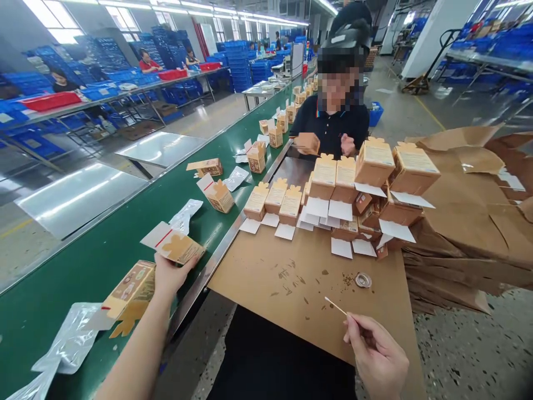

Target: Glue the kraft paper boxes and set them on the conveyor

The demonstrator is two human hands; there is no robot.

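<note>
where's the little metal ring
The metal ring lies on the brown cardboard sheet, right of centre in the head view, beyond the right hand.

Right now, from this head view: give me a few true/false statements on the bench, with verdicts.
1. The right hand pinches a thin swab. True.
2. The left hand is empty. False: it holds a small kraft carton over the green conveyor belt.
3. A small round metal ring lies on the brown cardboard sheet. True.
4. The co-worker across the belt has empty hands. False: one hand holds a kraft carton.
</note>
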